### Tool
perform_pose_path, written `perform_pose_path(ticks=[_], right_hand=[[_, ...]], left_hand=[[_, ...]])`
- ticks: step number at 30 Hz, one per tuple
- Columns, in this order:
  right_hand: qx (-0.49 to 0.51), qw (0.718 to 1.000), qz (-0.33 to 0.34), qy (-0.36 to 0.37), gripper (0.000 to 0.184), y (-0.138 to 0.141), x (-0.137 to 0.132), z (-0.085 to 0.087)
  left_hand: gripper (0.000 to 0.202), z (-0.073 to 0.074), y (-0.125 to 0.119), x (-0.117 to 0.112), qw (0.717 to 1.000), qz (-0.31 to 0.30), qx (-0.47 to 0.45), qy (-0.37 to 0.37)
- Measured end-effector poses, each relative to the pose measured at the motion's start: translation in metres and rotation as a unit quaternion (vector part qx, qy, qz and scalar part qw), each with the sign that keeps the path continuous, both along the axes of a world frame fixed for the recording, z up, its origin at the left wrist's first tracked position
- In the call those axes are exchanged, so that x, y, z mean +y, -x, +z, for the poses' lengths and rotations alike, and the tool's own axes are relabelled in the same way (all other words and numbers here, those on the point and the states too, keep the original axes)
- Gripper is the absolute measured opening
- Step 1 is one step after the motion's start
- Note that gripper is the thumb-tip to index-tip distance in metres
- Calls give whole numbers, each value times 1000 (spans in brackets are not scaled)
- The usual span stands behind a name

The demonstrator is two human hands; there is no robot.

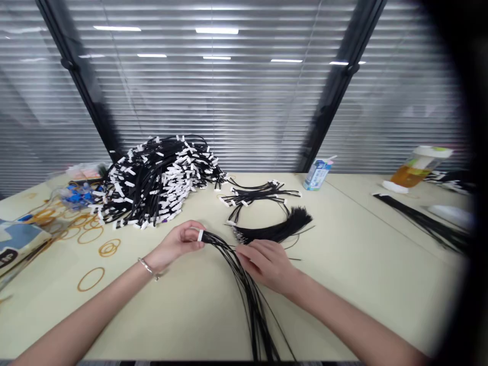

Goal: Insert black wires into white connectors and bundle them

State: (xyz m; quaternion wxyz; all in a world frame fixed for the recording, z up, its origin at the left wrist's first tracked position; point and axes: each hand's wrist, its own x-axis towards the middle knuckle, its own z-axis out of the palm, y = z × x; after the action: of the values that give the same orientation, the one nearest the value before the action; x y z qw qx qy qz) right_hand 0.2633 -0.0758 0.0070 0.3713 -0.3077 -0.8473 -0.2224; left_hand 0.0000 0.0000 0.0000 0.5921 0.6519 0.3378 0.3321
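"At the near side of the pale table (pixel 354 244), what is in hand?"

"Bundle of thin black wires (pixel 247 290), mid-table between the two arms. Top end raised towards the left hand (pixel 186 239), loose tails trailing down to the near edge."

"Left fingers?"

"Pinched nearly closed, thumb and finger on the white plug (pixel 200 235) at the bundle's end."

"And the right hand (pixel 267 264)?"

"Fingers bunched together at the side of the strands, perhaps on a single wire. Blurred; cannot tell if they grip anything."

"Risks?"

"Tangling, I'd judge. The strands fan out unevenly and one or two stray to the right; a pull on one could drag its neighbours. A hard tug might also work a wire loose from the plug, since the pinch is small and only at the tip."

"Anything nearby to snag?"

"A second black bundle (pixel 278 231), frayed end spread, lies just behind the right hand. Strays could cross over and mix. The big heap of wires (pixel 152 173) sits farther back, left; rubber bands (pixel 109 249) lie in front of it, clear of the strands."

"Tails?"

"At the table's edge. A sleeve or lap could catch them, if they overhang; cannot tell."
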Motion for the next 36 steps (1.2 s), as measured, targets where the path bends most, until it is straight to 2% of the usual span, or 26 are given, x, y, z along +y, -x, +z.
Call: perform_pose_path(ticks=[4,8,12,17,22,26,29,31,36], right_hand=[[44,998,7,33,13,12,-13,12],[70,996,43,33,15,18,-25,27],[71,996,54,26,12,20,-35,42],[48,997,57,22,14,20,-49,60],[-2,997,49,58,12,21,-60,77],[4,999,-7,36,9,30,-62,87],[11,1000,-25,7,10,40,-61,96],[-8,999,-23,28,12,46,-59,105],[-53,989,-15,134,14,53,-55,121]], left_hand=[[38,14,-12,-19,999,-5,-32,1],[36,30,-24,-41,996,-30,-81,8],[34,38,-31,-58,988,-52,-141,17],[37,41,-31,-69,977,-89,-191,34],[39,44,-29,-76,965,-122,-225,51],[38,42,-30,-77,948,-139,-274,79],[37,41,-30,-77,934,-149,-310,97],[37,40,-28,-76,928,-148,-327,104],[37,41,-24,-75,917,-142,-357,110]])
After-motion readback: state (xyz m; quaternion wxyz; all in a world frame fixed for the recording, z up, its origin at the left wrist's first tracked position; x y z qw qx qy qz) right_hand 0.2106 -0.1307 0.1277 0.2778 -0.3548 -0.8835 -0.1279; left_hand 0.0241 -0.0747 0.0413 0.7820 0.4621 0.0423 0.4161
